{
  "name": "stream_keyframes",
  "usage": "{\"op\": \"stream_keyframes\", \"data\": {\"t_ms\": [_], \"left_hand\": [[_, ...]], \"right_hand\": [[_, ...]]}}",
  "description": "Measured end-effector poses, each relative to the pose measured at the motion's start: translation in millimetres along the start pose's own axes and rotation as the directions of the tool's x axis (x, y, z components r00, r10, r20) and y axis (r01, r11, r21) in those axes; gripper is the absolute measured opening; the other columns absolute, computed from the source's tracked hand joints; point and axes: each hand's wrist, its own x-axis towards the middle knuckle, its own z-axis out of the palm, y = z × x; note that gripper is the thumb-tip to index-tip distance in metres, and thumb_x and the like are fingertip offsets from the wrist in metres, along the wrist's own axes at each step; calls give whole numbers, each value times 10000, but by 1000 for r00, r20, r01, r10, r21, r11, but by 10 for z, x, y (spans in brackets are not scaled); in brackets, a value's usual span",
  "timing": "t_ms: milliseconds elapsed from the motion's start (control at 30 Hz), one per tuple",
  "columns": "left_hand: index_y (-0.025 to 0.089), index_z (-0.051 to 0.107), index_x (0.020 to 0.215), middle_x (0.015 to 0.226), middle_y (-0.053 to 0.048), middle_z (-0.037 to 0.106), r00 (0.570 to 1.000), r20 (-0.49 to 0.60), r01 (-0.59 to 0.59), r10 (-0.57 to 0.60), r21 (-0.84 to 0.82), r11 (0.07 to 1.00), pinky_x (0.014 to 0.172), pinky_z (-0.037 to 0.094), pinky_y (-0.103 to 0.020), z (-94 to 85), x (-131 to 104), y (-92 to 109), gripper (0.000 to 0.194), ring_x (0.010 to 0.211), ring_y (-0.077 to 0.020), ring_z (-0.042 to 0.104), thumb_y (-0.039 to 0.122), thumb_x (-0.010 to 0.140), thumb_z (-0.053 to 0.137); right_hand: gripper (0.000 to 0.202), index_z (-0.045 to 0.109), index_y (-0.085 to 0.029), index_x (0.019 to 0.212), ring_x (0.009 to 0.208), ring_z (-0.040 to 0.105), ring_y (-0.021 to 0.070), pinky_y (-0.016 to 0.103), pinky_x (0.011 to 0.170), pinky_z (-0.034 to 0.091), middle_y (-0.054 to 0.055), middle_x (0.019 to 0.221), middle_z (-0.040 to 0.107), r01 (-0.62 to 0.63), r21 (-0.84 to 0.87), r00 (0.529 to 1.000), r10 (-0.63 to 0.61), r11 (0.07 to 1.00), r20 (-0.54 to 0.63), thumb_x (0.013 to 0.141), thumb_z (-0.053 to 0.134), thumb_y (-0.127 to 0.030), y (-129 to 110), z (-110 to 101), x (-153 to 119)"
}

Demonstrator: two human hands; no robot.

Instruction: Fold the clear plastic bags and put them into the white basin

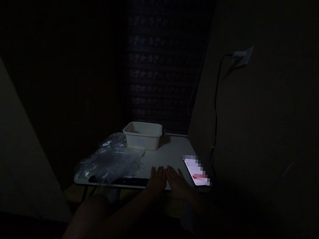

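Two hands: left hand (157,176), right hand (175,178) — fingers extended, slightly parted, over the near edge | one pale table (170,150) beneath, dim | one plastic sheet (112,161), left: clear, crumpled | one lit phone (195,170), right | one whitish tub (142,142) — far side

Tub (142,141): white, open, upright | plastic sheet (112,160): clear, crumpled, beside tub | phone (195,171): face up, screen lit | socket (247,56): right wall (276,106), black cord (216,98) hanging | blind (146,59): dark, patterned, behind tub
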Motion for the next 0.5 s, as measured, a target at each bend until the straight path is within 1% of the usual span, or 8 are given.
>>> {"op": "stream_keyframes", "data": {"t_ms": [67, 233, 367, 500], "left_hand": [[9, 236, 1144, 1190, -202, 235, 1000, -8, -1, 1, -9, 1000, 840, 101, -492, -12, -19, 6, 596, 1089, -289, 167, 363, 675, 333], [10, 237, 1145, 1191, -202, 231, 1000, -10, 10, -10, -40, 999, 836, 97, -499, -9, -27, 7, 606, 1097, -284, 140, 391, 680, 306], [2, 224, 1147, 1196, -211, 212, 1000, 20, -2, 3, -54, 999, 829, 93, -511, -25, -16, 0, 659, 1098, -292, 129, 426, 654, 333], [15, 212, 1154, 1201, -202, 207, 999, 53, -1, 3, -39, 999, 826, 90, -513, -60, -20, 4, 641, 1103, -287, 116, 405, 659, 327]], "right_hand": [[819, 118, -47, 1189, 1124, 7, 241, 444, 866, -8, 164, 1242, 105, -7, 1, 1000, 7, 1000, -1, 541, 465, -409, -8, 3, 1], [806, 124, -47, 1188, 1124, 8, 240, 445, 867, 1, 155, 1243, 110, -16, 1, 1000, 16, 1000, -5, 541, 458, -393, -25, -1, -4], [802, 126, -43, 1187, 1124, 16, 239, 447, 865, 3, 158, 1243, 100, -27, -1, 1000, 27, 1000, -10, 543, 451, -394, -46, -37, -21], [798, 124, -45, 1188, 1124, 20, 241, 449, 863, -1, 163, 1243, 94, -34, 3, 999, 34, 999, 7, 550, 440, -404, -59, -63, -25]]}}
